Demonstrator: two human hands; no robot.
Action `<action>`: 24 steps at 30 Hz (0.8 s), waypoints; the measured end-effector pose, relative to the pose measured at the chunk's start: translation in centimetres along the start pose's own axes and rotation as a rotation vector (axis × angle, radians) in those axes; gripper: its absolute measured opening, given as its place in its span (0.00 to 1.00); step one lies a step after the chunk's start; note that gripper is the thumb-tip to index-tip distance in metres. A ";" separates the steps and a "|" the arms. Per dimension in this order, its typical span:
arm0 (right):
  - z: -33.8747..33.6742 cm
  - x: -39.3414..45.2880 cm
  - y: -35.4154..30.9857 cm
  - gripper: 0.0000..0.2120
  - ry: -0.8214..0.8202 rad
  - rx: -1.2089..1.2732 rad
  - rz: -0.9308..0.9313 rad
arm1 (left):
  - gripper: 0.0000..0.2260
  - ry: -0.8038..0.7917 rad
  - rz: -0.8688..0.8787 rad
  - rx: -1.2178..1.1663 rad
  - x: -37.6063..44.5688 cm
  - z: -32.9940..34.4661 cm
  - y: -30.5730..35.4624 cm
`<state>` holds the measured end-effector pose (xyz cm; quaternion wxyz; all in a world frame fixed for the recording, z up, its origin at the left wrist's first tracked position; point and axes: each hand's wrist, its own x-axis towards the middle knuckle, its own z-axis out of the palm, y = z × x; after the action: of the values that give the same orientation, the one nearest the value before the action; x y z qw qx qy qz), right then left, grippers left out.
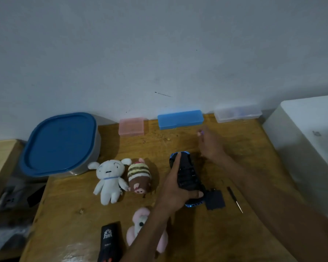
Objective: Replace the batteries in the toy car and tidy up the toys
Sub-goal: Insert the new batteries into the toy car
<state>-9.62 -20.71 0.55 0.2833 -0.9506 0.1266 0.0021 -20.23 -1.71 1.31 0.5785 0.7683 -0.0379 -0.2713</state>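
Two hands are occupied: the toy car [186,178] is clamped upside down on the table [68,201] by the left hand [175,190], presumably to expose the battery bay, its cover [215,200] lying beside. A small purple-tipped item, likely a battery, is pinched by the right hand [210,143] near the blue case [180,119].

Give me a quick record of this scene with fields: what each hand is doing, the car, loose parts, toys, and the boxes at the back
left hand: grips the upturned toy car
right hand: raised beyond the car, pinching something small, too blurred to name
loose parts: black cover and screwdriver right of the car
toys: white plush, striped plush, pink plush
back boxes: pink case, blue case, clear case
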 end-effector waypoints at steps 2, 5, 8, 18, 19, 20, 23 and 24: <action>-1.2 -1.1 0.2 0.09 -0.036 0.253 0.147 | 0.58 0.015 0.013 -0.022 0.0 -0.2 0.5; -2.8 -3.2 -0.1 0.12 -0.137 0.665 0.300 | 0.59 0.038 0.007 -0.030 0.2 -0.3 1.6; -4.8 -5.3 -1.0 0.15 -0.180 1.008 0.387 | 0.59 0.041 0.012 -0.022 0.0 -0.4 3.1; -8.7 -8.3 -5.9 0.16 -0.055 0.598 0.059 | 0.57 0.066 0.091 0.046 -1.6 -1.2 7.2; -9.0 -8.5 -6.4 0.15 -0.051 0.568 0.024 | 0.57 0.069 0.094 0.045 -1.8 -1.4 7.5; -9.1 -8.5 -6.7 0.15 -0.061 0.547 -0.005 | 0.57 0.068 0.100 0.042 -1.9 -1.6 7.8; -9.4 -8.8 -7.5 0.13 -0.133 0.490 -0.088 | 0.55 0.058 0.119 0.041 -2.1 -2.5 8.2; -9.4 -8.9 -7.6 0.13 -0.148 0.470 -0.112 | 0.54 0.052 0.125 0.038 -2.2 -2.8 8.3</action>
<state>-17.05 -17.53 13.18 0.5045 -0.8616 0.0497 0.0265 -18.73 -1.17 10.19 0.5804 0.7821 -0.0761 -0.2137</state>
